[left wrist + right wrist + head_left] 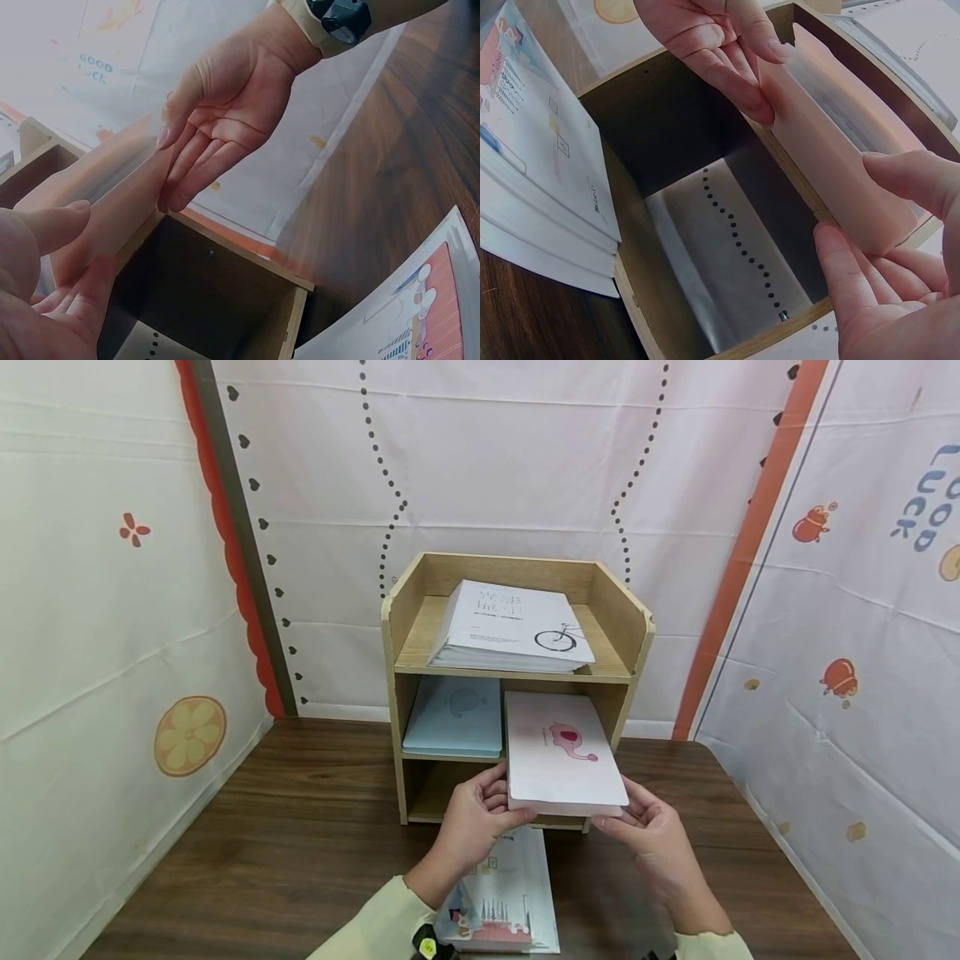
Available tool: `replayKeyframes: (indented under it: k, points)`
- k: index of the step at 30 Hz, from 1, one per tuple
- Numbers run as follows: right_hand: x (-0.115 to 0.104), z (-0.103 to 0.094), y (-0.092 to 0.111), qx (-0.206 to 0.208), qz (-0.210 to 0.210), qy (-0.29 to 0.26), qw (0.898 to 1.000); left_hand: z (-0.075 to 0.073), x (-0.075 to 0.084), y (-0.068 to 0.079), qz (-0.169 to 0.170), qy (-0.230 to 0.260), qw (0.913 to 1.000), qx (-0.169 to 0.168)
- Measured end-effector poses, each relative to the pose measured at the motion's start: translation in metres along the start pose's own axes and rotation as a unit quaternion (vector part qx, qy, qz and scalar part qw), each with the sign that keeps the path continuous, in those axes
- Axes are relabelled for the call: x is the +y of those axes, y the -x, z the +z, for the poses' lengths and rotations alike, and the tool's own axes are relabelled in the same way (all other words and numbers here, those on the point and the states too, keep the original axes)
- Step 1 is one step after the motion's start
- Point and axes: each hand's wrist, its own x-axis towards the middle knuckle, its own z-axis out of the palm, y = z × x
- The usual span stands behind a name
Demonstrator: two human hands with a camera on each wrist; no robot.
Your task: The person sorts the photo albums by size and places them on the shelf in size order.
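A pale pink notebook [558, 752] with an elephant drawing on its cover juts out of the right middle compartment of a small wooden shelf [397, 693]. My left hand [476, 814] holds its front left corner, thumb on top and fingers underneath. At the front right corner my right hand [652, 843] grips it in the same manner. Seen in the right wrist view, the pink notebook [832, 165] lies between both thumbs, close over the edge of the compartment board. Its far end is hidden under the top board.
Light blue notebooks [453, 718] fill the left middle compartment. White books [517, 622] with a bicycle picture are stacked on the top board. A pile of illustrated booklets [543, 893] lies on the brown table [300, 860] before the shelf. Printed cloth [495, 460] hangs behind.
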Motion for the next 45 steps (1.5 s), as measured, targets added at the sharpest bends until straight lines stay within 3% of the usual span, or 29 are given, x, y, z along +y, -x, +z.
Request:
replayKeyframes:
  k: [25,45]
  points:
    - [0.003,0.0007,-0.0046,0.005,0.003,0.004,1.0,-0.0015,-0.007,-0.0037,0.013,-0.015,0.9997,0.014]
    - [0.0038,0.0012,-0.0075,0.022,0.015,0.012,1.0,-0.0006,-0.0085,-0.0089,0.004,-0.025,0.9993,0.025]
